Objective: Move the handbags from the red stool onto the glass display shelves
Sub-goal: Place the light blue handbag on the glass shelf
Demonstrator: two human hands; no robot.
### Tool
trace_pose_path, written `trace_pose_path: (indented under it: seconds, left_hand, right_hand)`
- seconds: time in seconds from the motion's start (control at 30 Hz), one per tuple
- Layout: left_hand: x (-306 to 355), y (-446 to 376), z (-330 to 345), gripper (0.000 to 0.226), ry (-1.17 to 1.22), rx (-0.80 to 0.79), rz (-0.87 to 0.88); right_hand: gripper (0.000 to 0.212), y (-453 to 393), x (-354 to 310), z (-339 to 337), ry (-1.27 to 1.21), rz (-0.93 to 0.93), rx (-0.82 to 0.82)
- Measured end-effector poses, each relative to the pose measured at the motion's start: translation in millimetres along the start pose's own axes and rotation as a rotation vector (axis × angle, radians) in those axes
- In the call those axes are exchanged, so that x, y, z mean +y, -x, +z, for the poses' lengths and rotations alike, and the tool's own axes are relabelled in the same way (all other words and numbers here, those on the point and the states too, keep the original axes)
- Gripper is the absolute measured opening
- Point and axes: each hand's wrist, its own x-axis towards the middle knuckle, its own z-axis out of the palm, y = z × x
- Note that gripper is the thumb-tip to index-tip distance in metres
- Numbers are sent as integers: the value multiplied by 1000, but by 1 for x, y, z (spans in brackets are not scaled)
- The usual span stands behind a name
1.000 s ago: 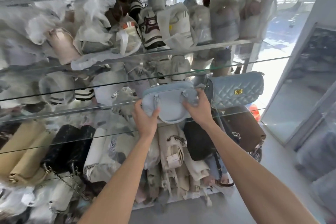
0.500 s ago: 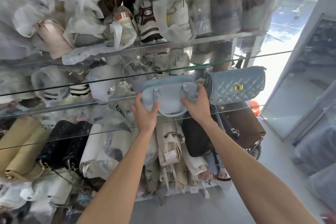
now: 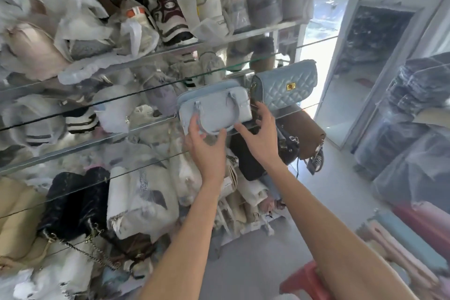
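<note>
A pale blue handbag [image 3: 216, 105] with two short handles stands on a glass shelf [image 3: 97, 140], tilted a little to the left. My left hand [image 3: 207, 146] grips its lower edge and hanging handle from below. Just off the bag's lower right corner, my right hand [image 3: 261, 134] has its fingers spread and holds nothing. A quilted blue bag [image 3: 285, 85] with a gold clasp stands directly to the right on the same shelf. Part of the red stool [image 3: 302, 282] shows at the bottom right, under my right forearm.
Shelves above, left and below are packed with bags, many in plastic wrap. A brown bag [image 3: 304, 129] and a black bag [image 3: 248, 161] hang below the blue ones. Stacked wrapped goods [image 3: 414, 141] stand at the right beside a bright glass doorway [image 3: 323, 75].
My right hand has come off the pale blue bag's right side and opened. The bag has settled on the shelf next to the quilted bag, and my view has shifted left and down.
</note>
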Motion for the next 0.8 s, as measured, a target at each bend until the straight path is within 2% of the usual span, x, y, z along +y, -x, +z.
trace_pose_path:
  seconds: [0.17,0.33,0.47,0.67,0.8]
  left_hand:
    - [-7,53,3,67,42,-265,-63]
    - [-13,120,29,66,84,-557,-160]
    - [-14,172,55,57,109,-770,-151]
    - [-10,245,90,50,87,-1001,-188]
    - [-10,291,113,48,70,-1125,-217]
  right_hand:
    - [82,67,12,-43,-83,191,76]
    - [80,130,33,-102,-53,343,239]
    - [82,175,41,-157,3,417,346]
    - [82,236,51,-226,19,531,492]
    - [65,268,61,-272,87,591,548]
